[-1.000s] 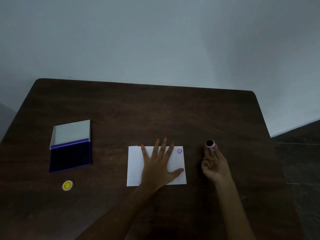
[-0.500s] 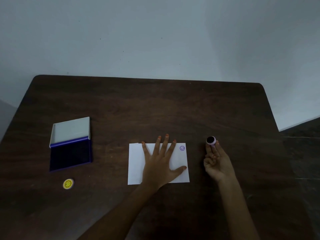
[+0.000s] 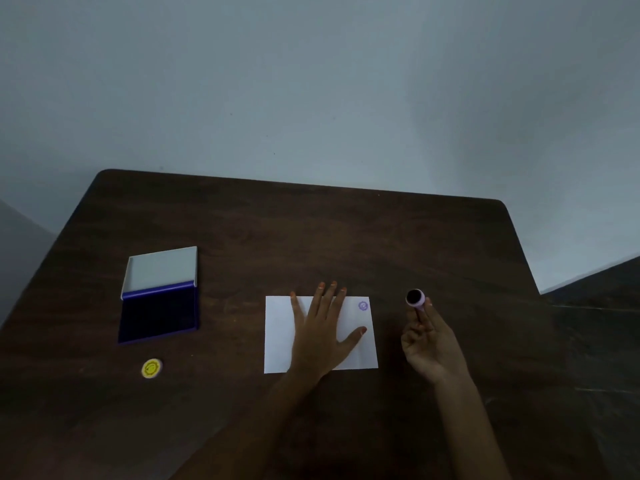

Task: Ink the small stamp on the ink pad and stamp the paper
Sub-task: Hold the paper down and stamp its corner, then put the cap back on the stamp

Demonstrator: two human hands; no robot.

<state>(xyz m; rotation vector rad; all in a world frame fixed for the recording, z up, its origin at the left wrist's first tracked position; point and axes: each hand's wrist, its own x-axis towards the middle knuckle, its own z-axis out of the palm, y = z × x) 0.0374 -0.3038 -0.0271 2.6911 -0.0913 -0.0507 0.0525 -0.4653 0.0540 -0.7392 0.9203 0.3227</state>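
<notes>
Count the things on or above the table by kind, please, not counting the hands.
Ink pad, lid open: 1
Sheet of paper: 1
Small purple stamp, in the right hand: 1
Yellow round disc: 1
Total: 4

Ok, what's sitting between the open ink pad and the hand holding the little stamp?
In the head view, the paper lies between the ink pad and the right hand, with the left hand pressed flat on it. Otherwise, bare table.
</notes>
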